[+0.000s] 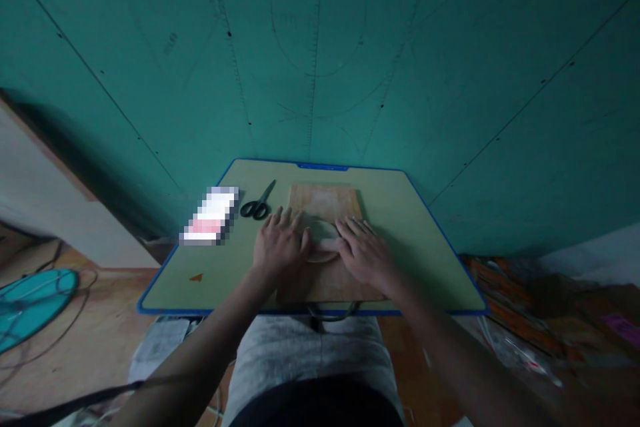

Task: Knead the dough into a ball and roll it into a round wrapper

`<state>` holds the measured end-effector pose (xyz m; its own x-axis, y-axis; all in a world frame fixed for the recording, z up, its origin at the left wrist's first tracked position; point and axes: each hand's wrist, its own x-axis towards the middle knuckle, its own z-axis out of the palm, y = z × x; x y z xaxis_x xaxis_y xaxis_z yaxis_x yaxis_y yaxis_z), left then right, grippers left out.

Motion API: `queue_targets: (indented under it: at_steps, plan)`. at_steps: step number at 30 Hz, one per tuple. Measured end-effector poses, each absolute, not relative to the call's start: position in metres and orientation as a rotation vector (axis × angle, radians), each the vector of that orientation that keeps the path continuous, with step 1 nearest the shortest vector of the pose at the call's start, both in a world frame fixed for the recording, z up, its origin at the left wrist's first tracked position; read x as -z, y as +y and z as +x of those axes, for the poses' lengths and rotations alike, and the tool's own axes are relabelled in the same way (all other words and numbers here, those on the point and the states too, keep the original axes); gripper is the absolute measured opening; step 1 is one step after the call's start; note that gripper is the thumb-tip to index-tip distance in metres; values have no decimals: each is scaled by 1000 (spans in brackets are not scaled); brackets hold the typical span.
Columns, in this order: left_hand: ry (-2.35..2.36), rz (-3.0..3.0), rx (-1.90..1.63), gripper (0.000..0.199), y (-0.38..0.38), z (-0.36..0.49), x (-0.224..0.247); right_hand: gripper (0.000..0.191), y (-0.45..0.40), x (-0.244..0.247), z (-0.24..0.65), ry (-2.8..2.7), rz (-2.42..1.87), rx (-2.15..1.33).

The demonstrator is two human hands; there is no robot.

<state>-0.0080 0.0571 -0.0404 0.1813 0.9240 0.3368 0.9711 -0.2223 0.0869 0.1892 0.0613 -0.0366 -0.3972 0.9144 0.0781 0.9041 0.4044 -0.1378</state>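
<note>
A wooden board (323, 283) lies on the pale green tabletop. On it is a round, flat, pale piece (320, 257) that looks like dough, partly hidden by my hands. A short, pale, rod-like bar (326, 245) crosses it from side to side. My left hand (281, 240) rests palm down over the bar's left end, fingers stretched forward and slightly apart. Over the right end lies my right hand (364, 247), also palm down with its fingers extended. What is beneath the palms is hidden.
Black scissors (257, 207) lie left of the board, beside a pixelated flat object (210, 217). A small orange-brown piece (197, 277) is near the front left. The table's blue edge (445, 233) stands against a green wall (320, 80).
</note>
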Motion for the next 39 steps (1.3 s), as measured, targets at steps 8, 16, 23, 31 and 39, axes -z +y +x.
queue_targets:
  at_steps: [8, 16, 23, 31, 39]
  plan:
    - [-2062, -2275, 309, 41, 116, -5, 27, 52, 128, 35, 178, -2447, -1829, -147]
    - [-2127, -2320, 293, 38, 146, -7, 25, 44, 153, 30, 175, -2382, -1895, -210]
    - [-1944, -2301, 434, 40, 100, -6, 30, 43, 109, 34, 179, -2432, -1752, -7]
    - [-1572, -2300, 548, 45, 3, -4, 73, 43, 106, 39, 177, -2438, -1602, -39]
    - [-1650, -2432, 591, 93, -40, 2, 78, 41, 142, 11, 112, -2491, -1676, -341]
